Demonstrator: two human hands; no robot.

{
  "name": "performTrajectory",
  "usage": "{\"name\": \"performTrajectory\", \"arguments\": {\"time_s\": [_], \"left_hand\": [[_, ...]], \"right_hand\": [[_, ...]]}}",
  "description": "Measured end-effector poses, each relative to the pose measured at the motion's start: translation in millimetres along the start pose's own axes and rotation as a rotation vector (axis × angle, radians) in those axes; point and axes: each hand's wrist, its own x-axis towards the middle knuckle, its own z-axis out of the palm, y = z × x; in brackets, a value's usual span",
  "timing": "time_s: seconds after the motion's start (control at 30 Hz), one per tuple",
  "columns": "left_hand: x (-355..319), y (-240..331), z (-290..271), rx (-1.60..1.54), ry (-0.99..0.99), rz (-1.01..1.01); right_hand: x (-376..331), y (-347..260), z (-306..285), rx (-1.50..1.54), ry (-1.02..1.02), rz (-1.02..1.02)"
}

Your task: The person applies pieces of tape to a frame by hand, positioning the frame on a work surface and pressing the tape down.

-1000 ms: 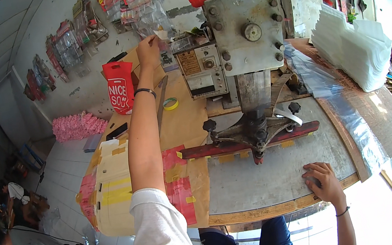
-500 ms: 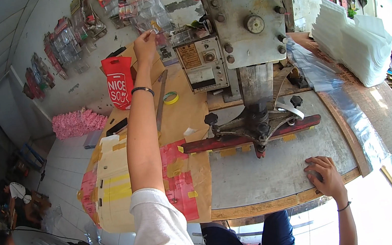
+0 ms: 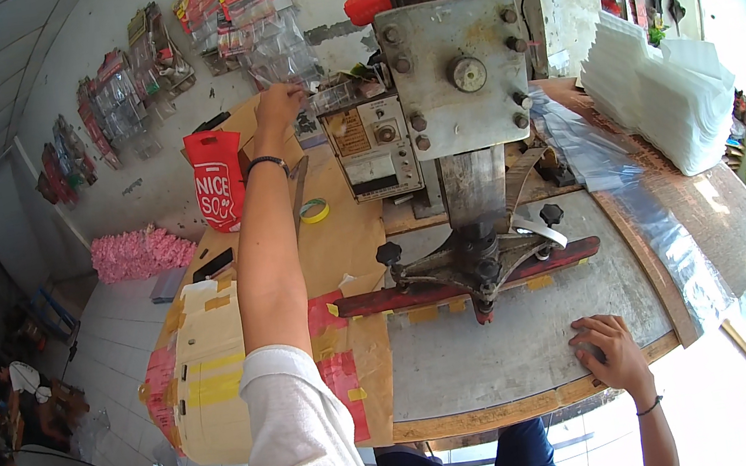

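Note:
My left hand [image 3: 279, 108] is stretched far forward over the back of the bench, beside the clear box [image 3: 335, 96] on top of the control unit [image 3: 371, 149]. Its fingers are pinched together; whatever is between them is too small to make out. Below that arm lies a cardboard sheet [image 3: 209, 351] patched with yellow and red tape. My right hand [image 3: 607, 351] rests on the grey metal plate [image 3: 477, 361], fingers bent and apart, holding nothing. Over the plate stands a press head [image 3: 456, 78] with a long red-edged bar [image 3: 531, 270] across its foot.
A red bag [image 3: 218, 180], a yellow tape roll [image 3: 314, 211] and a phone [image 3: 213, 266] sit on the left. Clear plastic strips [image 3: 669, 239] and a stack of white foam sheets [image 3: 668, 96] lie on the right. Clear packages [image 3: 269, 38] hang on the wall.
The whole view has shifted a little, so the bench sits lower and further left. My left hand has turned slightly at the back. My right hand stays on the plate.

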Motion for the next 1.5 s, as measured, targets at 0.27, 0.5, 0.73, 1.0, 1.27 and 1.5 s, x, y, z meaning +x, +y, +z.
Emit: {"name": "performTrajectory", "arguments": {"time_s": [0.27,0.5,0.73,1.0,1.27,1.5], "left_hand": [[-7,9,-18,-0.538,0.199,-0.258],[-63,51,-57,-1.407,0.031,-0.182],[-186,126,-102,-1.375,-0.06,0.012],[-360,226,-111,-1.279,-0.244,0.124],[-360,216,-120,-1.011,-0.107,0.61],[-333,216,-124,-0.852,-0.012,0.667]], "right_hand": [[3,-2,0,0.017,-0.007,-0.003],[-2,2,1,0.027,-0.002,0.044],[1,16,15,0.042,0.052,-0.093],[54,-122,-15,0.697,0.475,-0.275],[102,-138,-30,0.27,0.63,-0.742],[127,-146,-39,0.165,0.73,-0.824]]}}
